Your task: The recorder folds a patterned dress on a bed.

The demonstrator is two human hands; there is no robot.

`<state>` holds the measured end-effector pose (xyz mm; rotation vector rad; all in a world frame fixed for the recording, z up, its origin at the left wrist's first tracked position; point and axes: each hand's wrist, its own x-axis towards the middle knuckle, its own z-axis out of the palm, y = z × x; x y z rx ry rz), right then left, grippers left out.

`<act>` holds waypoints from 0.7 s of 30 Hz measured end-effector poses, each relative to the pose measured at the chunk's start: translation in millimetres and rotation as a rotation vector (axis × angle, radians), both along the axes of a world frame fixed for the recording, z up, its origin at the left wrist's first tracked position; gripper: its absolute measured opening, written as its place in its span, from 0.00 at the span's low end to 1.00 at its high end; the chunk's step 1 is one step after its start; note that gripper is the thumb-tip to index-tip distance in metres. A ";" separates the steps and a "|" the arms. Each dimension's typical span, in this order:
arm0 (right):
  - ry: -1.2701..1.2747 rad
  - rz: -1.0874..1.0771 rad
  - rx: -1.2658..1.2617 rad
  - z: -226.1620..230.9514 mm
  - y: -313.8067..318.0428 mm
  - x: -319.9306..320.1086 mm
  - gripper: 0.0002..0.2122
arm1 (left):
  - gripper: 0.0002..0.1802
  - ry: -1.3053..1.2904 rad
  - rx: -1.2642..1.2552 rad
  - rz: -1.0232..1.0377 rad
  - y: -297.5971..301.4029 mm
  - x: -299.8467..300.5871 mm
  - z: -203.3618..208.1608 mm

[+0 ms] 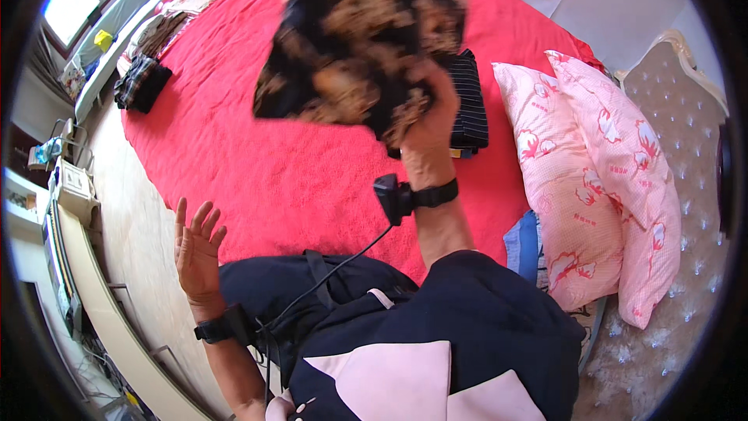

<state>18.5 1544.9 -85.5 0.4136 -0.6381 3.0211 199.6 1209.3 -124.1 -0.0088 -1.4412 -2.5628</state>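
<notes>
My right hand (431,113) is raised over the bed and grips the lower right edge of a patterned cloth (351,47). This cloth is black with tan and brown blotches, slightly blurred, and its top runs out of view. The kind of garment, if it is one, cannot be made out. Just beyond my right hand lies a folded black garment with thin pale stripes (469,101), partly hidden by the hand and cloth. On the left, my left hand (199,249) is held up with its fingers apart and nothing in it, near the bed's edge.
A red bedspread (312,187) covers the bed. Two pink floral pillows (576,187) lean by the tufted headboard (662,109) on the right, with blue cloth (523,245) beside them. A dark folded plaid garment (142,83) sits at the far left edge. Cables hang from my wrist straps.
</notes>
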 end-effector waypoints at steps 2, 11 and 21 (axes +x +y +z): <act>-0.076 0.092 -0.125 5.1 24.8 -13.1 0.13 | 0.34 -0.014 0.012 0.017 -2.2 5.5 1.8; -0.450 -0.487 0.462 -121.5 111.1 -48.1 0.17 | 0.34 -0.018 -0.037 0.007 -3.0 9.2 23.8; -0.174 -0.740 0.748 -70.2 105.5 -57.2 0.22 | 0.33 -0.139 0.007 0.103 -10.9 23.4 -2.9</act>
